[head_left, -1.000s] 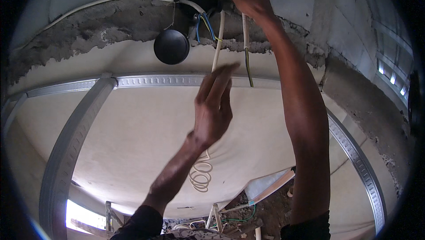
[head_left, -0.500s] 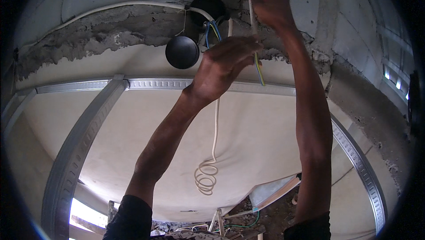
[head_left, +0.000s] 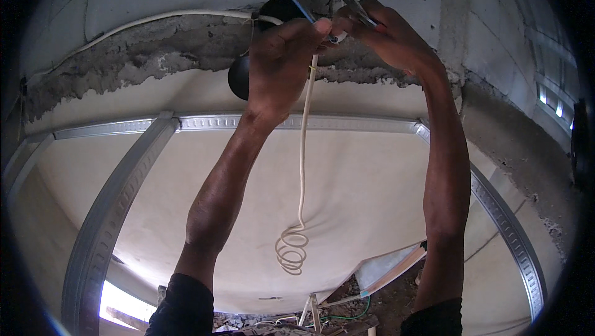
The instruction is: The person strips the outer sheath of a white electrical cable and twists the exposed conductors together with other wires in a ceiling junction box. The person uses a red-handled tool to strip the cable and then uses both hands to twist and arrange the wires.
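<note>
My left hand (head_left: 282,66) is raised before the black round junction box (head_left: 273,9) in the wall. Its thumb and fingers pinch an electrical cable, whose blue wire (head_left: 302,9) sticks up above them. Close to its fingertips is my right hand (head_left: 390,35), closed around a hand tool with narrow metal jaws (head_left: 353,4); whether it is pliers or scissors I cannot make out. Between the hands shows a pale cable end (head_left: 338,37). The box's black round lid (head_left: 238,78) hangs behind my left hand, partly covered by it.
A white cable (head_left: 155,15) runs along the wall from the left to the box. Below the hands another white cable (head_left: 303,169) drops into a loose coil (head_left: 291,252). Metal profiles (head_left: 118,203) frame the pale ceiling panel (head_left: 211,212). Rubble (head_left: 396,286) lies far below.
My left hand has moved left and up, nearer the box. My right hand has come down and left beside it, bringing the tool to the left hand's fingertips. The green-yellow wires are now mostly hidden.
</note>
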{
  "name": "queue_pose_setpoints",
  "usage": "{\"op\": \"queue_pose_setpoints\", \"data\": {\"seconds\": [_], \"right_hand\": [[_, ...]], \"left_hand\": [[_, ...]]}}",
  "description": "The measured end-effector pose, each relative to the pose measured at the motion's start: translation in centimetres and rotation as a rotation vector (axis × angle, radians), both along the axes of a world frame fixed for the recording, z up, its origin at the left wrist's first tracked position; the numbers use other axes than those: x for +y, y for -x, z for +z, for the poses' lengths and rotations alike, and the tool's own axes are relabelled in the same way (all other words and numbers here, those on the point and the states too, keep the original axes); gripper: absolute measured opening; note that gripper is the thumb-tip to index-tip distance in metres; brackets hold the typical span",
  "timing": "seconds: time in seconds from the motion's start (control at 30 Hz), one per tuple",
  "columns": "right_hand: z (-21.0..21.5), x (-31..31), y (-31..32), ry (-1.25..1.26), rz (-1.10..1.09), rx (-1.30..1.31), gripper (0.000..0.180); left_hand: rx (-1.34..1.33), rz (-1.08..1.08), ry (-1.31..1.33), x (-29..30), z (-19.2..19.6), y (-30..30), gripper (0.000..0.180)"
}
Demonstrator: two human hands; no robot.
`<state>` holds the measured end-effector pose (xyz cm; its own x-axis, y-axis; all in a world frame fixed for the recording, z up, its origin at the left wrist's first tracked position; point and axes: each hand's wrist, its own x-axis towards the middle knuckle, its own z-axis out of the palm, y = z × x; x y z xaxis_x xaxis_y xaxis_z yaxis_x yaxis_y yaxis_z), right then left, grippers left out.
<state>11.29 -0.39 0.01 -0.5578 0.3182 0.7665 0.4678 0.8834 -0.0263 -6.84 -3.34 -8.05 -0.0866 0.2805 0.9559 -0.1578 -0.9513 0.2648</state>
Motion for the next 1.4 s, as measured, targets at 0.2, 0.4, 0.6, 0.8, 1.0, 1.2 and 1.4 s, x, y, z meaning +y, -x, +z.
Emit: {"op": "queue_pose_setpoints", "data": {"seconds": [0.2,0.4,0.6,0.8,1.0,1.2,1.4], "right_hand": [[-1.1,3.9,-2.0,-0.188,0.152,0.085,0.049],[-0.2,2.9,-1.3,-0.049,0.079,0.048,0.046],[-0.3,2.8,-2.0,0.002,0.090,0.069,0.037],[-0.1,3.2,-2.5,-0.074,-0.034,0.064,0.034],[0.1,4.6,-3.7,-0.347,-0.037,0.009,0.035],[0.8,5.0,-4.9,-0.338,-0.077,-0.034,0.032],[2.1,5.9,-6.1,-0.397,-0.192,-0.122,0.029]], "left_hand": [[0.109,0.247,0.053,-0.6,1.6,1.0,0.031],[0.124,0.226,0.110,-0.4,3.6,2.8,0.031],[0.134,0.220,0.058,0.7,4.9,3.4,0.022],[0.226,0.470,0.126,3.1,6.0,3.8,0.025],[0.341,0.805,-0.085,4.8,6.4,4.0,0.014],[0.355,0.970,-0.125,4.8,6.3,4.1,0.018],[0.447,1.333,-0.294,8.0,5.9,5.5,0.015]]}}
